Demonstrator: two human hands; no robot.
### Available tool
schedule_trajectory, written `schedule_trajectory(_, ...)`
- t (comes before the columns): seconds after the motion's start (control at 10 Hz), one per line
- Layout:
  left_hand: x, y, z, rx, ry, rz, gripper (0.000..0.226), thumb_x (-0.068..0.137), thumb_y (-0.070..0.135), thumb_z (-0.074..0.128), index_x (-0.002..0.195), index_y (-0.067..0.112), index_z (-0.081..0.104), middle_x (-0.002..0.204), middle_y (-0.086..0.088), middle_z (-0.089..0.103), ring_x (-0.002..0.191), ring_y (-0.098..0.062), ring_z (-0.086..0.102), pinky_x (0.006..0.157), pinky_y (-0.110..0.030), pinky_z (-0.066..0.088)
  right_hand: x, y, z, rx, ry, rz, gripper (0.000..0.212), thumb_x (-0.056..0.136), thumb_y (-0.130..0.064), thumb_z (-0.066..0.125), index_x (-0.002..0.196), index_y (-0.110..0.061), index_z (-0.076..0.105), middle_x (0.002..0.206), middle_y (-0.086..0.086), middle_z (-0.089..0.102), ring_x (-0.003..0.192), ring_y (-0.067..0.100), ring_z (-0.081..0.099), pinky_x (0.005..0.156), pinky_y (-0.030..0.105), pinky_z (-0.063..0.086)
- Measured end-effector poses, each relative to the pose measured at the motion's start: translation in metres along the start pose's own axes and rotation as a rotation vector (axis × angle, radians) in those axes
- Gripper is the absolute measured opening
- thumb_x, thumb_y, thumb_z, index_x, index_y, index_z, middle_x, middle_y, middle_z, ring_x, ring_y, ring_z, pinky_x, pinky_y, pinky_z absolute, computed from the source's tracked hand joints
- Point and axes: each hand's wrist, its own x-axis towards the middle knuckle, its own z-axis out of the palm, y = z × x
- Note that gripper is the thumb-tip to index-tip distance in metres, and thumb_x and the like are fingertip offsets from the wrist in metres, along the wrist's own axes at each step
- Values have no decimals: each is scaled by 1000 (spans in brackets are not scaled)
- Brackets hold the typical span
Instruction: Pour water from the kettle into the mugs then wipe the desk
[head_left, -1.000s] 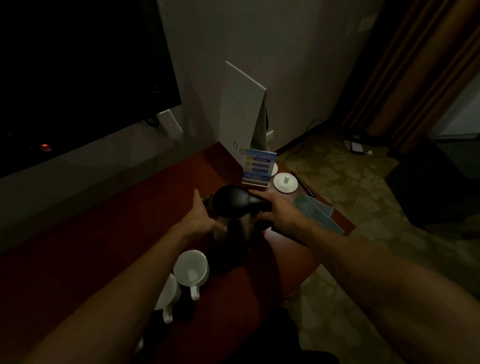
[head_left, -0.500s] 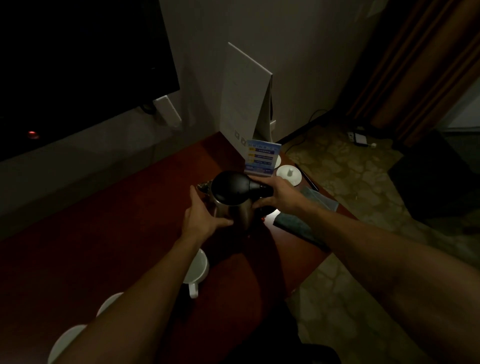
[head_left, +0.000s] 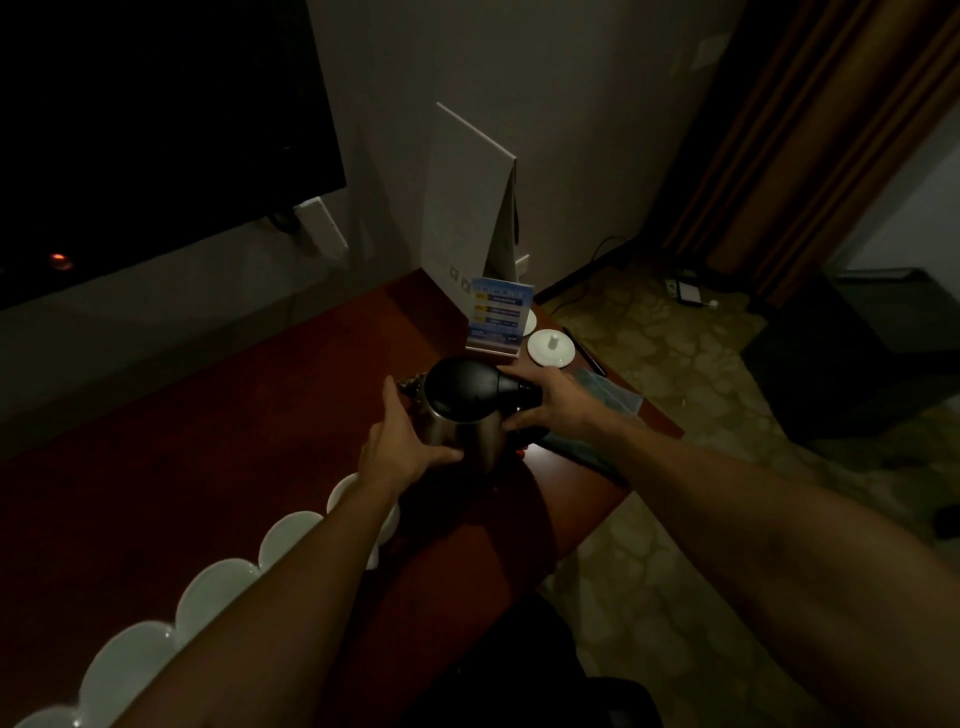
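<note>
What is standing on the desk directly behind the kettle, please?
Behind the kettle stands a blue printed card in a holder, with a tall white folded board beyond. The kettle hides the desk just behind it.

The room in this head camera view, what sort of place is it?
Probably a hotel room: a dark wall-mounted TV, a desk with a kettle and white mugs, an info card and heavy curtains.
</note>
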Motion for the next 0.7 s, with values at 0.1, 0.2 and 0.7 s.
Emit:
schedule_trajectory(0.1,-5,3,-9,164,-65,14,145,65,26,93,156,26,-20,165,-14,18,150,-37,22,119,-55,24,-5,-12,1,48,19,39,86,67,-27,87,143,-28,47,149,-5,42,138,19,37,118,48,29)
schedule_trajectory(0.2,-7,8,-22,270,-62,31,143,65,30,93,158,25,-16,167,-13,11,152,-36,16,120,-56,22,-5,-20,1,40,9,13,84,69,-18,87,142,-28,46,148,-4,43,138,19,37,118,43,28)
schedule_trajectory(0.7,-23,26,-91,372,-118,74,90,90,38,71,159,14,19,165,-10,20,150,-29,25,119,-40,30,17,-101,3,-290,-74,-1,99,70,-67,72,152,-30,29,153,3,36,140,24,34,115,49,33)
